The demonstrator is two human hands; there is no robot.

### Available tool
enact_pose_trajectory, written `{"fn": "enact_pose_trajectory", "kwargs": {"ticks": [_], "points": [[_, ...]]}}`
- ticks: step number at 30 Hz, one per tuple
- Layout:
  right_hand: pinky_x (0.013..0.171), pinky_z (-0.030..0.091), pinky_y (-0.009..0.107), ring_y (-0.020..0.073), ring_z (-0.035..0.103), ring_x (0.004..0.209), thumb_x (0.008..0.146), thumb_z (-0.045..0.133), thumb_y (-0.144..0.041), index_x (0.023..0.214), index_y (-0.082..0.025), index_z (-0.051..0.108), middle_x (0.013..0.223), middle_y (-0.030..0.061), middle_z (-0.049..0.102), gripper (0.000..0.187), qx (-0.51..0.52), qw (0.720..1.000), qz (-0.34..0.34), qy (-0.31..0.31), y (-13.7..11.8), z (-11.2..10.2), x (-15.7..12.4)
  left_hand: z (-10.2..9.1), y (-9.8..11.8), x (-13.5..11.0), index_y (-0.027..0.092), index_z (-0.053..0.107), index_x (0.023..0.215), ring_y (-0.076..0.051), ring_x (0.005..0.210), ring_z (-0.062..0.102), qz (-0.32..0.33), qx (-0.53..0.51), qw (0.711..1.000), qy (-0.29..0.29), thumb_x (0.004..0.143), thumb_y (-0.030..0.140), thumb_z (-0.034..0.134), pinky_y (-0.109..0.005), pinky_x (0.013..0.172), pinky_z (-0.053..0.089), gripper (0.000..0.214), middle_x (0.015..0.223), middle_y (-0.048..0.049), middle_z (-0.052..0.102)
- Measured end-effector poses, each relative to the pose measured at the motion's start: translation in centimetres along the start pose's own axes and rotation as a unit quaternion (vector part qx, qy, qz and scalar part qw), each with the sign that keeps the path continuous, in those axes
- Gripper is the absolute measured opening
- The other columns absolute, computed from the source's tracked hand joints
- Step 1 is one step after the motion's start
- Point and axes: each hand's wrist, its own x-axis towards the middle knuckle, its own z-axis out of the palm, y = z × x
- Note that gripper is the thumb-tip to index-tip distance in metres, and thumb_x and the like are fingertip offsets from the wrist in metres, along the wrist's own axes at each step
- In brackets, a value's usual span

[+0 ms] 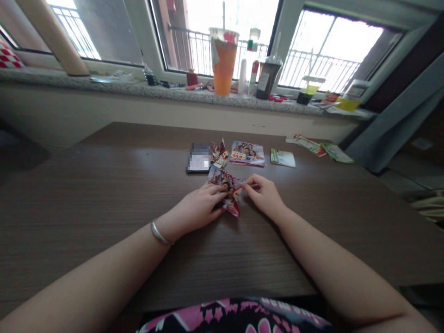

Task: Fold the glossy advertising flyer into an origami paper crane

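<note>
A colourful printed paper sheet [233,198], partly folded to a pointed corner at its lower edge, rests on the brown table in front of me. My left hand [204,203] lies on its left part, fingers stretched over the print and thumb by its lower edge; a silver bangle circles that wrist. At the sheet's right edge, my right hand [262,192] pinches the paper between thumb and fingertips. Just beyond the sheet stands a small folded paper piece [221,156]. Behind it to the right is a stack of similar printed sheets [247,153].
A dark-edged phone-like object [199,159], blurred out, lies left of the folded piece. Right of the stack are a small green-and-white card pile [283,158] and paper strips [310,145]. The windowsill [173,92] holds an orange drink cup [224,64], a dark drink cup [268,78] and bottles.
</note>
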Motion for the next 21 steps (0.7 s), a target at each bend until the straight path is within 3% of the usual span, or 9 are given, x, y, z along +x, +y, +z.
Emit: {"fn": "enact_pose_trajectory", "kwargs": {"ticks": [8, 14, 21], "points": [[0.056, 0.042, 0.023, 0.0125, 0.055, 0.057, 0.077, 0.062, -0.031, 0.069, -0.020, 0.054, 0.062, -0.0025, 0.060, 0.016, -0.017, 0.999, 0.040, -0.008, -0.21, 0.15, -0.19, 0.13, 0.20, -0.22, 0.016, 0.041, 0.137, -0.030, 0.127, 0.048, -0.076, -0.034, 0.996, 0.015, 0.082, 0.035, 0.064, -0.045, 0.107, 0.041, 0.063, 0.135, -0.0151, 0.052], [0.060, 0.046, 0.024, 0.0130, 0.060, 0.061, 0.077, 0.062, -0.029, 0.077, -0.020, 0.058, 0.069, -0.0010, 0.065, 0.010, 0.021, 0.999, 0.039, -0.031, -0.17, 0.28, -0.27, 0.44, 0.05, -0.25, 0.020, 0.011, 0.150, -0.031, 0.133, 0.040, -0.049, -0.047, 0.995, 0.067, 0.080, 0.033, 0.068, -0.045, 0.109, 0.040, 0.091, 0.143, -0.0158, 0.036], [0.059, 0.044, 0.023, 0.0120, 0.058, 0.060, 0.077, 0.061, -0.024, 0.078, -0.020, 0.060, 0.068, -0.0019, 0.064, 0.004, -0.005, 0.998, 0.020, -0.053, -0.57, 0.07, -0.31, 0.40, -0.01, -0.15, 0.016, 0.011, 0.150, -0.032, 0.138, 0.032, -0.018, 0.005, 0.994, 0.111, 0.077, 0.039, 0.072, -0.046, 0.113, 0.034, 0.098, 0.146, -0.0191, 0.031]]}}
